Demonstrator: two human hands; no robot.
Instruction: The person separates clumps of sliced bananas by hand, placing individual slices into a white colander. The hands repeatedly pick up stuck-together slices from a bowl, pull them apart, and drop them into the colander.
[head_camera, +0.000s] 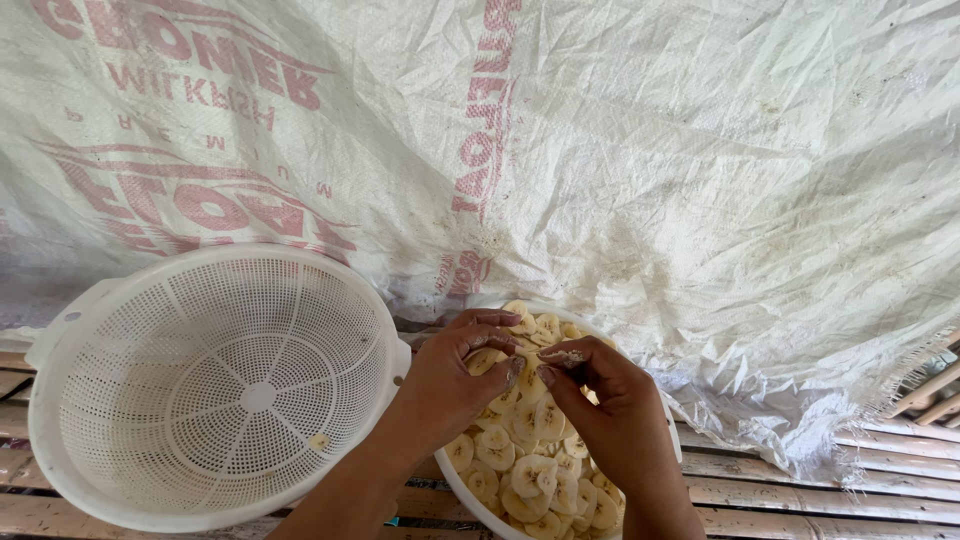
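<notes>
Both hands meet over the white bowl (672, 440) of banana slices (530, 465), wrists bent, fingers curled inward. The left hand (450, 375) pinches a slice (487, 360); the right hand (605, 400) nips a small slice fragment (566, 355). The white colander (215, 385) sits left, one slice inside.

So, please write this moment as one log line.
left hand: holds banana slice | right hand: pinches slice | bowl of slices | white colander: one slice
</notes>
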